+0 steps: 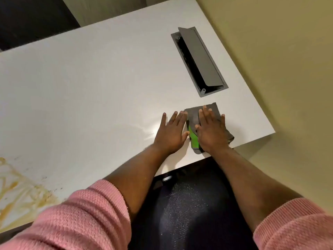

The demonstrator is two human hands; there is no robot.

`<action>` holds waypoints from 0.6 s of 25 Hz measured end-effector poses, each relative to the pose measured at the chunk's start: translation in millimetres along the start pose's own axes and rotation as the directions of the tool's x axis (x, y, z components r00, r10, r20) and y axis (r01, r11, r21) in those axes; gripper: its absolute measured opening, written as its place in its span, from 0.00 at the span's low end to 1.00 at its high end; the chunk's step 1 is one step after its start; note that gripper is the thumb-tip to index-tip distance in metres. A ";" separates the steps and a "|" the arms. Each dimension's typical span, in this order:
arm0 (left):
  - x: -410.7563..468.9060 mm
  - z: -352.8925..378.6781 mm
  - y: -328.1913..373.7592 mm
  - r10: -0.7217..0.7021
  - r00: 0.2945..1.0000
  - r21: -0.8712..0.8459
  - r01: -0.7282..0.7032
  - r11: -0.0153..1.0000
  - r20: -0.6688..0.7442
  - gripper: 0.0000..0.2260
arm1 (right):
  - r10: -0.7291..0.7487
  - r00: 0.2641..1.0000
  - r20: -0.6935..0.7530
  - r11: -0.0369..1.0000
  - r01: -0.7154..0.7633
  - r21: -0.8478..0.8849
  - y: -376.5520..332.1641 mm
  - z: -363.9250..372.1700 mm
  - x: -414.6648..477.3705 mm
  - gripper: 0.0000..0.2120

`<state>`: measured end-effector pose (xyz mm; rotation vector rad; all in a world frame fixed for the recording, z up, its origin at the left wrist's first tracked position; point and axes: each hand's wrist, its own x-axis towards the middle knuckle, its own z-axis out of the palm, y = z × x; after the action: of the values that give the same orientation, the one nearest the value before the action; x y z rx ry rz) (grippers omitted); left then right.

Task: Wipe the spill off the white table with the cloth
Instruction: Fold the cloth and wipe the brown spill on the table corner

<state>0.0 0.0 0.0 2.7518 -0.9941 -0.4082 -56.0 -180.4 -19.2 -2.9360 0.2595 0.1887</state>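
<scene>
Surface (90,87): 1 white top, running off to the left and ending at a near corner on the right; it carries everything here, and most of it is bare.
Spill (19,195): 1 tan, streaky patch at the lower-left edge of the surface, smeared in loops, with small specks around it. It lies well apart from the cloth, so by my reading the wiping there is not done.
Cable hatch (198,60): 1 grey slot set into the surface, its lid tilted up, just beyond the cloth.
Sleeves (81,213): 2 pink knitted ones, pushed up the forearms, likely to keep them off the mess.
Right hand (211,131): 1, flat on the cloth, grip spread wide and pressing down, not pinching; it seems to be flattening or steadying the fold.
Left hand (171,133): 1, palm down on bare surface, grip spread, fingertips touching the cloth's left edge, probably squaring it up.
Cloth (209,110): 1 grey folded piece with a green panel showing, near the right front corner of the surface.
</scene>
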 end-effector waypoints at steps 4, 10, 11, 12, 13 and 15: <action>34.4 9.8 9.1 -0.029 0.999 0.021 0.029 0.999 0.017 0.28 | 0.027 1.000 -0.005 1.000 -0.027 -0.003 15.8 15.1 15.2 0.30; 64.4 15.6 7.9 -0.079 0.997 0.078 0.077 0.994 0.017 0.26 | 0.055 0.998 0.025 0.998 -0.055 0.000 45.2 20.2 35.5 0.32; 66.4 15.8 9.4 -0.092 0.996 0.068 0.091 0.994 0.012 0.24 | 0.057 0.998 0.025 0.998 -0.057 0.000 47.7 20.5 37.1 0.31; 67.8 15.8 11.5 -0.102 0.995 0.047 0.102 0.994 -0.003 0.22 | 0.060 0.998 0.017 0.998 -0.060 0.000 47.4 20.8 37.7 0.30; 68.9 14.8 13.7 -0.115 0.993 0.033 0.116 0.993 -0.021 0.18 | 0.071 0.997 0.001 0.997 -0.071 0.010 46.2 21.0 38.4 0.28; 69.5 10.8 17.8 -0.137 0.989 0.028 0.138 0.990 -0.049 0.13 | 0.100 0.994 -0.044 0.993 -0.097 0.064 41.7 19.8 39.0 0.23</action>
<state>37.3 -59.4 -18.9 2.8541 -0.8095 -0.3496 -27.8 -223.1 -51.3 -2.8706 0.4105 0.1223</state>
